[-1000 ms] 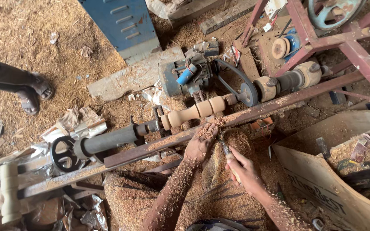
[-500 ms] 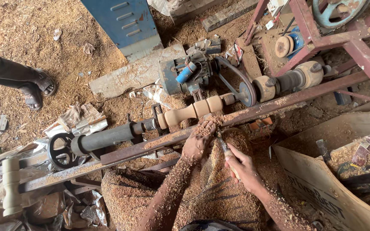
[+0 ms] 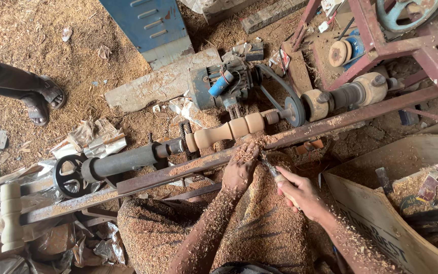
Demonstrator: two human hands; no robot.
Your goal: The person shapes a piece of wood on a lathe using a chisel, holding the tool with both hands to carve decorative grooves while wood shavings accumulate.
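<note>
Head view of a floor-level wood lathe. A pale, turned wooden spindle with rounded beads [image 3: 229, 130] is mounted horizontally between a dark cylindrical tailstock with a black handwheel [image 3: 117, 162] and a belt-driven pulley [image 3: 295, 109]. It lies just above and behind a long rusty steel rail [image 3: 300, 133], which serves as the tool rest.

The left hand [image 3: 240, 170], coated in sawdust, lies palm-down on the rail directly below the spindle's right half. Its fingers are curled over the front of a wooden-handled turning chisel [image 3: 275, 175], pressing it to the rail. The right hand [image 3: 302, 194] is wrapped fully around the chisel's handle, nearer the body. The blade tip is hidden among shavings and the left fingers, so contact with the spindle cannot be told.

Both forearms and the lap are covered in wood shavings [image 3: 259, 223].

Behind the spindle stands a grey electric motor with a blue capacitor [image 3: 224, 86], linked by a belt to the pulley. A blue metal cabinet [image 3: 145, 23] stands at the top. A red steel frame [image 3: 406, 48] occupies the upper right. 1 finished pale turned piece [image 3: 11, 215] lies at the lower left. Another person's sandalled feet [image 3: 44, 101] are at the left edge.
</note>
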